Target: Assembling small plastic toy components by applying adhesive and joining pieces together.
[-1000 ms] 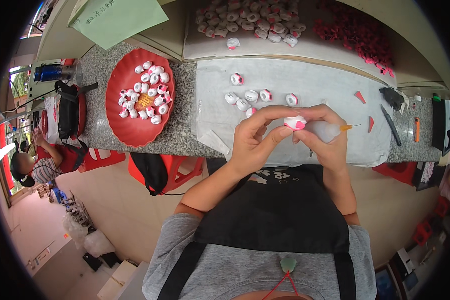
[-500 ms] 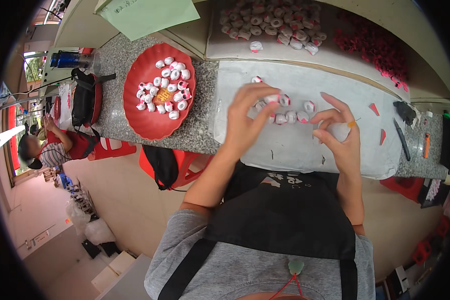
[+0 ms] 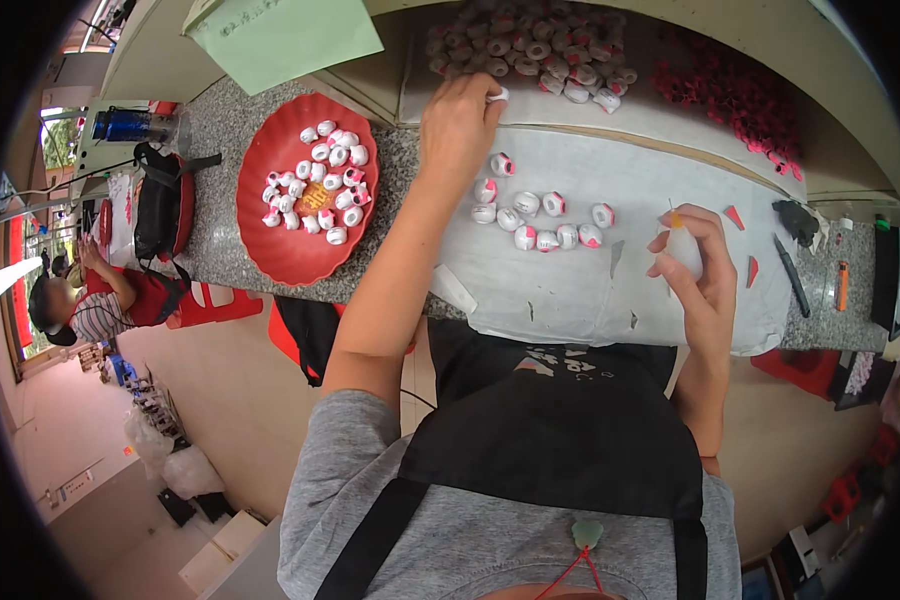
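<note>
**benchlurker:** So what's going on with the hands here? The left hand point(image 3: 457, 125) is stretched way up to the top middle of the frame, at the near edge of that big heap of white pieces point(image 3: 530, 45).

**knotty_fox:** Yep, thumb and fingertips are pinched shut on one small white piece point(image 3: 497, 95), the rest of the fingers curled in. The right hand point(image 3: 695, 265) sits at the right of the frame over the pale sheet point(image 3: 570, 290), fingers loosely curled around a small white piece of its own point(image 3: 682, 250). There's a thin needle-like thing with an orange tip point(image 3: 673, 215) poking up from it, between thumb and forefinger. Can't tell how tight that hold is.

**benchlurker:** How would those pieces handle, you reckon?

**knotty_fox:** My guess: very light, smallish and rounded, so they'd roll away easily. Look stiff rather than squishy, maybe a bit smooth. I'd pinch across the sides like the left hand does, no need to squeeze hard.

**benchlurker:** And the others?

**knotty_fox:** A row of white-and-pink finished ones point(image 3: 540, 220) lies on the sheet in the middle, between both hands. More sit in the red plate point(image 3: 270, 250) at the left, and a pile of red bits point(image 3: 730, 95) is at the upper right.
</note>
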`<state>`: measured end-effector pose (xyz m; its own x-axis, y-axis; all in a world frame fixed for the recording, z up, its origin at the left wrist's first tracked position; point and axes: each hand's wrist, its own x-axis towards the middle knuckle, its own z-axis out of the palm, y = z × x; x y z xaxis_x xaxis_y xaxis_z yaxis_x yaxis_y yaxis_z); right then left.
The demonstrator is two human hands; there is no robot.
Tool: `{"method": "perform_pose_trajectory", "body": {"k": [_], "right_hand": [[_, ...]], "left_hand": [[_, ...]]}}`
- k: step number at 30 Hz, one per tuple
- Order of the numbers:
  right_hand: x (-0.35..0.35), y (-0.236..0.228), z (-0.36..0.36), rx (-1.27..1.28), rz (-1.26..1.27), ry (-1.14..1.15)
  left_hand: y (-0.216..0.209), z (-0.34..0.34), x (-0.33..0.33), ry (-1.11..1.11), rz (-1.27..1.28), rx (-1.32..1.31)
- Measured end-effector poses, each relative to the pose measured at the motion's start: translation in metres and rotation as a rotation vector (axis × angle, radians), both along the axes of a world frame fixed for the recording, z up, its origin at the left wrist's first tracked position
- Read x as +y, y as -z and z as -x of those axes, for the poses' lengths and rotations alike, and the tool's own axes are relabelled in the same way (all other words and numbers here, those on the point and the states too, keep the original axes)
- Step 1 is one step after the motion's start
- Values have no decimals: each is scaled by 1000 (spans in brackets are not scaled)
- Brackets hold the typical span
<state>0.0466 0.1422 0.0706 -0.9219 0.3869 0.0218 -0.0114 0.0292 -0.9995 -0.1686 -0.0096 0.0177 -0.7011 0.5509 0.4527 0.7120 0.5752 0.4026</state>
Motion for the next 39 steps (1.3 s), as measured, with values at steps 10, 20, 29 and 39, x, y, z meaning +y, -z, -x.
{"method": "perform_pose_trajectory", "body": {"k": [10,20,29,39], "right_hand": [[0,-16,-12,127,92,163],[-8,-27,-9,507,-30,270],[-21,-28,-16,507,-383,243],[-22,-29,-15,515,-413,204]], "left_hand": [[-31,-68,3,289,-860,-1074],[-41,-125,2,453,-1091,-1333],[-45,-133,3,453,-1099,-1230],[-47,-133,3,457,-1067,-1268]]}}
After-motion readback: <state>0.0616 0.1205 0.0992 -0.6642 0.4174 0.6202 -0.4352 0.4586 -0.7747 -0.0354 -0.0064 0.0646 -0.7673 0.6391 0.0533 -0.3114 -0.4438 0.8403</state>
